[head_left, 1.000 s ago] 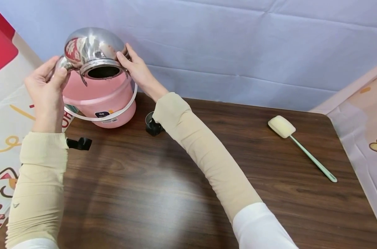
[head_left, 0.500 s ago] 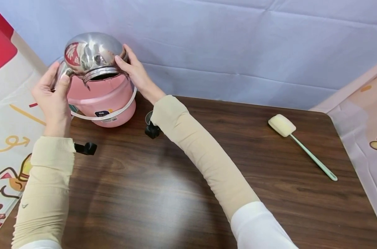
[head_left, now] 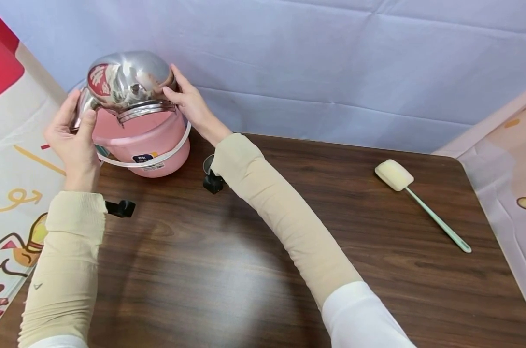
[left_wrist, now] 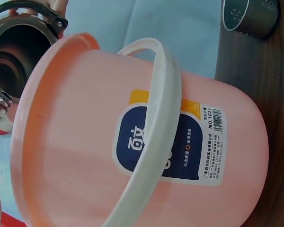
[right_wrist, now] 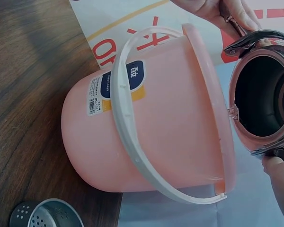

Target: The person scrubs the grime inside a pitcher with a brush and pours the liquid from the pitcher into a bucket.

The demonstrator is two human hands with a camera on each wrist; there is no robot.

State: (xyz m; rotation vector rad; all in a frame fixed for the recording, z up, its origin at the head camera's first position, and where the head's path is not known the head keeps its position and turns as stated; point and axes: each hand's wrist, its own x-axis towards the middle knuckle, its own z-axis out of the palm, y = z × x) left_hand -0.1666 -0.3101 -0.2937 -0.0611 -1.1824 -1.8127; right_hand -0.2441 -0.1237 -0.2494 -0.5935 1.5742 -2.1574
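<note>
A shiny steel teapot (head_left: 130,79) is held upside down above a pink bucket (head_left: 169,159). Its mouth faces down over the bucket's rim, and its dark inside shows in both wrist views. My left hand (head_left: 73,137) grips what looks like the spout, at the teapot's left. On the other side, my right hand (head_left: 193,104) holds the teapot's body between thumb and fingers. A black handle (right_wrist: 258,39) hangs beside the teapot's mouth in the right wrist view. The bucket stands upright with its white bail handle (left_wrist: 168,94) dropped across the label.
A perforated metal strainer cup (right_wrist: 57,215) stands on the wooden table (head_left: 228,270) near the bucket, partly hidden in the head view by my right cuff. A sponge brush (head_left: 394,175) with a green handle lies at the right. A pale cloth (head_left: 315,63) hangs behind.
The teapot has come down a little and tipped further, so its mouth no longer faces the head camera. My left hand has shifted slightly right and down; my right hand keeps its hold.
</note>
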